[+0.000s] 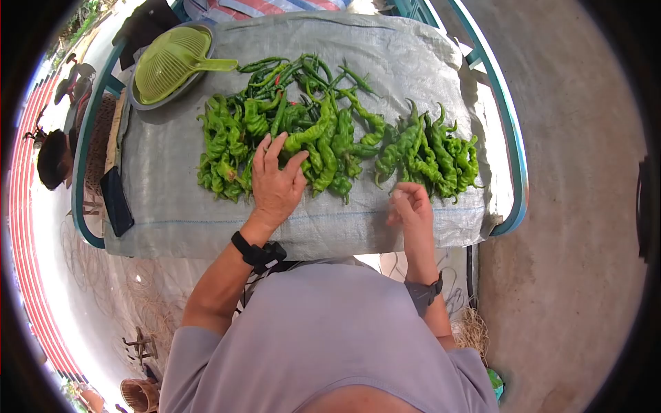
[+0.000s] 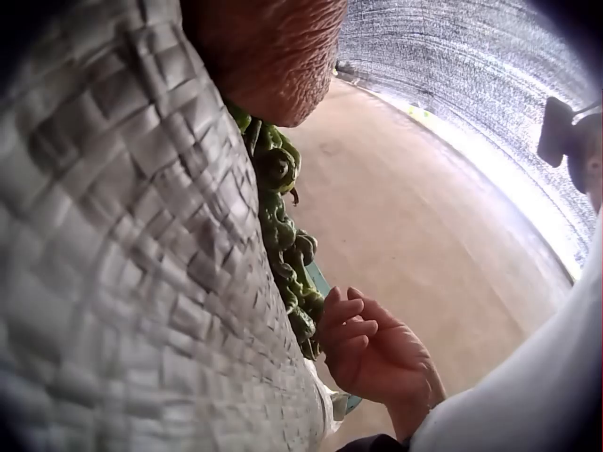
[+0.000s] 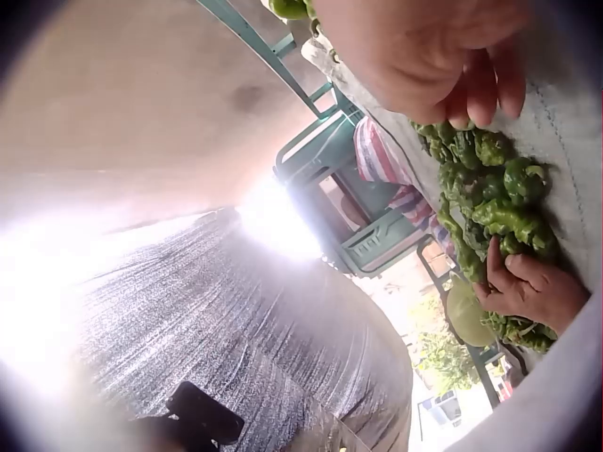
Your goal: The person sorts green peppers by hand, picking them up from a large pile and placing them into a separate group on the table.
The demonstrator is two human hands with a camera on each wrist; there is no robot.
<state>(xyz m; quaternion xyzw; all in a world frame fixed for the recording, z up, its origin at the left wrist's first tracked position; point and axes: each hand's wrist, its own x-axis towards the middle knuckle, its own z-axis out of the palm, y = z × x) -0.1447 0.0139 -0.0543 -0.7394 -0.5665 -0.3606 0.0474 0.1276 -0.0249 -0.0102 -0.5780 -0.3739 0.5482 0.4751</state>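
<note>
Green peppers lie heaped on a grey woven sheet, with a left pile (image 1: 224,148), a middle pile (image 1: 323,141) and a right pile (image 1: 441,155). My left hand (image 1: 277,182) reaches the near edge of the middle pile. Its fingers are spread, with the fingertips at a pale green curled pepper (image 1: 306,135); the right wrist view shows this left hand (image 3: 537,290) against the peppers too. Just in front of the right pile hovers my right hand (image 1: 413,206), fingers loosely bent and nothing visible in them. The left wrist view shows the same right hand (image 2: 377,348) beside the peppers.
A yellow-green strainer (image 1: 172,63) sits in a grey basin (image 1: 148,103) at the back left. Thinner dark green chillies (image 1: 317,69) lie behind the middle pile. A dark phone (image 1: 117,201) rests by the left edge. Teal metal rails (image 1: 506,131) flank the sheet (image 1: 172,186).
</note>
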